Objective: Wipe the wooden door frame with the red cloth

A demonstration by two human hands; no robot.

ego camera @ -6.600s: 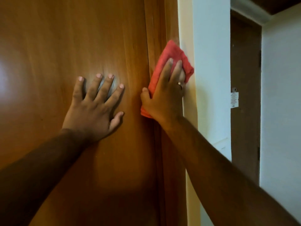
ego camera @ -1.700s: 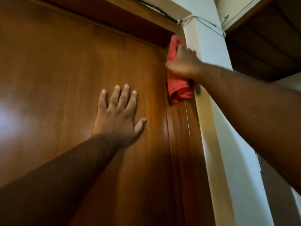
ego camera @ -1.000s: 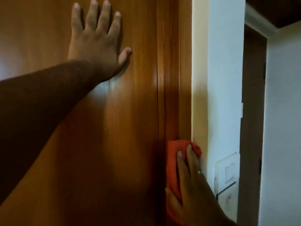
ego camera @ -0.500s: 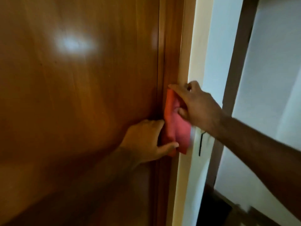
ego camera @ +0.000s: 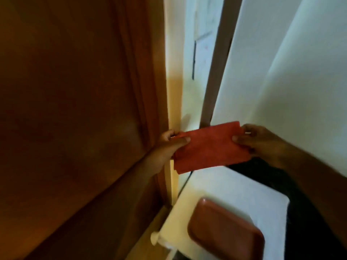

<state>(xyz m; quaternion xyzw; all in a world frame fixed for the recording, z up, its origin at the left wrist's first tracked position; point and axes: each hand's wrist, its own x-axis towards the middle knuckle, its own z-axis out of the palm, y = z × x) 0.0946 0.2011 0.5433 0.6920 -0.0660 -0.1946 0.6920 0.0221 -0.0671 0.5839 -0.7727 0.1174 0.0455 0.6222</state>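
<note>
Both hands, left [ego camera: 165, 147] and right [ego camera: 261, 141], pinch the red cloth's [ego camera: 208, 147] ends, clear of the door frame [ego camera: 159, 72].

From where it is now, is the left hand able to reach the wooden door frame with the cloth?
Probably yes. The left hand pinches one end of the red cloth right beside the wooden door frame, with nothing between them. The right hand holds the other end, which may limit the move.

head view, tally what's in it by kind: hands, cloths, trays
hands: 2, left hand and right hand, each pinching an end of the cloth
cloths: 1, red cloth
trays: 1, brown tray
total: 4
</note>
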